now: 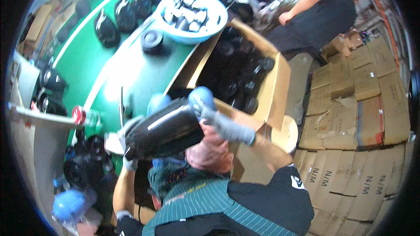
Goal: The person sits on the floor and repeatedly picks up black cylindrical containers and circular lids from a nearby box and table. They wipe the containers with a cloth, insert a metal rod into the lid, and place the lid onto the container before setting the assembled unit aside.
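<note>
A glossy black plastic housing (164,131), long and rounded, lies tilted across my lap. My left hand (130,133), in a grey glove, is wrapped round its left end, with the fingers partly hidden behind it. At the housing's upper right end is my right hand (227,124), gloved too, its fingers bent in against the edge. What lies under those fingertips is blurred. Just past my left hand a thin dark upright rod (121,102) stands before the green belt.
A green conveyor belt (127,76) carries several black housings (106,29) and a round black part (152,41). A blue basin (192,38) holds small white pieces. An open carton (280,83) of black parts stands right. Stacked cartons (350,170) and a co-worker (323,17) are beyond.
</note>
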`<state>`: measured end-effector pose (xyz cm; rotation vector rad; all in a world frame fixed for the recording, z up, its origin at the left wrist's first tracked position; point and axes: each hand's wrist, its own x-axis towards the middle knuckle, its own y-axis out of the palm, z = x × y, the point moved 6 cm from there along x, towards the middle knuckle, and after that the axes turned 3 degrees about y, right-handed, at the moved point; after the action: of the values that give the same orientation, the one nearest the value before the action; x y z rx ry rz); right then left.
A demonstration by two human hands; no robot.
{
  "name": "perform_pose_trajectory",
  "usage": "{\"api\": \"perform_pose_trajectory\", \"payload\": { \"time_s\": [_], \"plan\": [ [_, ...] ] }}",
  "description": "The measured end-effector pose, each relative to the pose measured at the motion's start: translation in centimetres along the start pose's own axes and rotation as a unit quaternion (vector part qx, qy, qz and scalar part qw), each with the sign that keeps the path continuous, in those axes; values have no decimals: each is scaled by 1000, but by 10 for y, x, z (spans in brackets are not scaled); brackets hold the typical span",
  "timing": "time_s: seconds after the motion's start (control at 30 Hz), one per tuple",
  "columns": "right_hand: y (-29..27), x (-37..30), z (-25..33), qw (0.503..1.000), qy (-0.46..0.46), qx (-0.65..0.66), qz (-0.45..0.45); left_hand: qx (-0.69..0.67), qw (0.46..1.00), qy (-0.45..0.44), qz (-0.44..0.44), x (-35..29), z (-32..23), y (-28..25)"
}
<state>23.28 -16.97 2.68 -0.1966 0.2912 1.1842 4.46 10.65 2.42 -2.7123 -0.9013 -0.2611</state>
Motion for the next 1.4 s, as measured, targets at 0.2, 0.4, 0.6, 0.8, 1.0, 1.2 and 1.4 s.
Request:
{"api": "perform_pose_trajectory", "payload": {
  "time_s": [0.2, 0.4, 0.6, 0.8, 1.0, 1.2, 1.4],
  "plan": [
    [35, 8, 59, 936, -330, -107, -65, -91, 995, -37, -19, -9, 9, 14],
    [29, 39, -54, 901, 191, 385, -56, 121, 971, 201, 43, 7, -62, 3],
    [47, -5, 70, 873, -390, -274, -106, -135, 990, -47, 12, -7, -4, -3],
    [48, 24, 41, 984, -145, 80, -66, 172, 962, 200, 67, -7, -61, -10],
    [36, 4, 54, 983, -148, -90, -64, -9, 998, 33, 49, 7, -46, -17],
    [61, -5, 69, 932, -329, -95, -115, -12, 1000, 5, 2, -18, -33, -8],
    [41, 5, 45, 989, -117, -57, -74, 129, 977, 164, 39, 2, -56, -9]
  ]
}}
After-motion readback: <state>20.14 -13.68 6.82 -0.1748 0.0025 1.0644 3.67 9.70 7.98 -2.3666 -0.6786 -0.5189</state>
